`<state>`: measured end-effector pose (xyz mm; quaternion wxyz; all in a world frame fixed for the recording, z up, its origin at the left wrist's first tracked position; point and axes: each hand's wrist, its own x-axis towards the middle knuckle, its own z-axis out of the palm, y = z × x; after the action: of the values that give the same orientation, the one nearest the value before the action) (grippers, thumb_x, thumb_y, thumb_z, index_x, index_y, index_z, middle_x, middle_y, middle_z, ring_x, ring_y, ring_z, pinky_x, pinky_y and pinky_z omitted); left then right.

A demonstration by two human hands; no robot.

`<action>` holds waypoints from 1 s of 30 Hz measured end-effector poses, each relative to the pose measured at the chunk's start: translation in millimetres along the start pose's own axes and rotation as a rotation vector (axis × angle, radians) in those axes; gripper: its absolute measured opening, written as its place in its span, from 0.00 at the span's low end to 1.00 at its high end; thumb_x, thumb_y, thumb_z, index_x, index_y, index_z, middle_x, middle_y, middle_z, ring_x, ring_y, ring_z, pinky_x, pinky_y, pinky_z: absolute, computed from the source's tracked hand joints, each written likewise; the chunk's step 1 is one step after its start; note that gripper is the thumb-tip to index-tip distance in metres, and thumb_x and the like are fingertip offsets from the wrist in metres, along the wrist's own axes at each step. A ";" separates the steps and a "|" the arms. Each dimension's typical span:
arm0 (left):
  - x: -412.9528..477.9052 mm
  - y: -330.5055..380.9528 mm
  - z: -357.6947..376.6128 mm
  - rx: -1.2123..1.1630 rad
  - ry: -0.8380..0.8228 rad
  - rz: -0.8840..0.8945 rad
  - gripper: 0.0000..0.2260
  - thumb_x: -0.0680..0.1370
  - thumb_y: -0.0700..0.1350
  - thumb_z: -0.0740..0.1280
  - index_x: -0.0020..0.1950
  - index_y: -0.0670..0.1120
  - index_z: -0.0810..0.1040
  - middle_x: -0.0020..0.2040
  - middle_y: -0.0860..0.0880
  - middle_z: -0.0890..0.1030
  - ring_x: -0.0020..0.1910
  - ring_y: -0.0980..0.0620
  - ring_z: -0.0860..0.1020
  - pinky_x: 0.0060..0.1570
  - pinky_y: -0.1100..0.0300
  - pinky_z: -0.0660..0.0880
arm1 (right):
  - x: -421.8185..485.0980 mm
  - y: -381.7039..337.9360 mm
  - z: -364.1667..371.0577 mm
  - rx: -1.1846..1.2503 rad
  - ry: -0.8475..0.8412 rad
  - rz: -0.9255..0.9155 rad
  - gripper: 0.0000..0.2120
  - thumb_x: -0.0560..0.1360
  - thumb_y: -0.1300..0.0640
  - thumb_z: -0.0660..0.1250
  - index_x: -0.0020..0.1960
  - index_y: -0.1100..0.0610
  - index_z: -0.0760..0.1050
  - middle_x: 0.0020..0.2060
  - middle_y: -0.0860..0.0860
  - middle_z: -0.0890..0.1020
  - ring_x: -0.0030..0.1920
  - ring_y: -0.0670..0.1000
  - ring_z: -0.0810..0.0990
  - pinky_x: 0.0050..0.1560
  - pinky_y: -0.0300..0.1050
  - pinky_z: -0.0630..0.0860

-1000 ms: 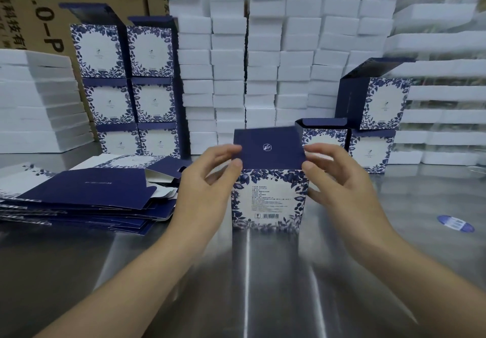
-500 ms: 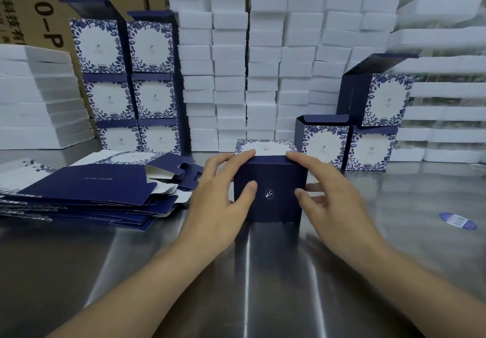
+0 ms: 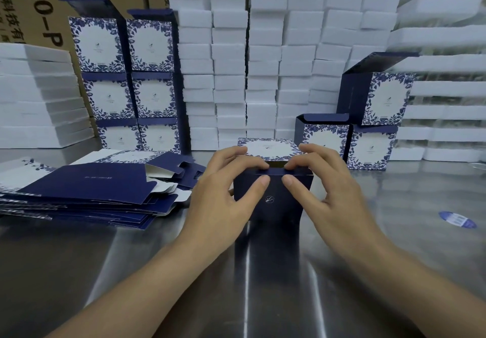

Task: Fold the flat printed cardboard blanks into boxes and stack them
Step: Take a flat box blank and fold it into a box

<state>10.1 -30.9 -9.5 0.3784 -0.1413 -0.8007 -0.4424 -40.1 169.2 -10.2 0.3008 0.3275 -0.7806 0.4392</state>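
The shiny metal table (image 3: 131, 272) fills the near part of the view, and two bare arms reach over it to one blue box (image 3: 273, 201) that sits in the middle.

The left hand (image 3: 223, 201) holds the box from the left side. Its fingers curl over the top edge and its thumb presses on the dark front. The right hand (image 3: 331, 198) does the same from the right side. So each grip is closed on the box, with the thumbs close together near the top. A thin dark flap (image 3: 272, 171) lies along the top edge between the fingertips. It looks like the hands are tucking this flap in to close that end.

To do this step well, I think both hands should push the flap in evenly, so it slides straight into the slot and does not bend. The box should stay square while they press. Soft, steady pushing is better than a hard poke, as thin card can crease.

To the left lies a pile of flat blanks (image 3: 86, 190), not folded yet. A round blue sticker (image 3: 457, 219) lies on the table at the right.

Farther back, finished boxes (image 3: 126, 82) stand stacked on the left, and more folded boxes (image 3: 368, 127) stand on the right. Behind them all are tall stacks of white foam blocks (image 3: 263, 61).
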 end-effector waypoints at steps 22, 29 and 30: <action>3.2 7.2 -6.4 0.004 0.012 -0.032 0.06 0.80 0.49 0.74 0.54 0.60 0.84 0.60 0.62 0.78 0.65 0.61 0.77 0.55 0.74 0.72 | 3.5 -4.6 -9.9 0.097 -0.048 0.009 0.05 0.81 0.53 0.65 0.55 0.46 0.77 0.57 0.41 0.81 0.65 0.48 0.77 0.66 0.43 0.70; 4.2 6.7 -8.8 0.037 0.009 -0.031 0.09 0.78 0.55 0.71 0.57 0.60 0.81 0.59 0.62 0.79 0.64 0.59 0.77 0.57 0.60 0.76 | 3.7 -4.0 -13.5 0.070 -0.055 0.033 0.10 0.80 0.50 0.66 0.61 0.45 0.78 0.58 0.39 0.81 0.65 0.46 0.76 0.66 0.41 0.70; 4.4 6.4 -9.0 0.030 0.009 -0.032 0.07 0.78 0.55 0.71 0.56 0.59 0.82 0.59 0.62 0.79 0.63 0.59 0.77 0.57 0.58 0.77 | 4.4 -3.9 -14.7 0.060 -0.060 0.025 0.09 0.81 0.51 0.67 0.60 0.45 0.79 0.58 0.39 0.81 0.65 0.46 0.77 0.67 0.42 0.70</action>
<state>15.1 -35.1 0.4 0.3768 -0.1209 -0.8078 -0.4369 -37.1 179.5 1.5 0.2617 0.3398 -0.7799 0.4559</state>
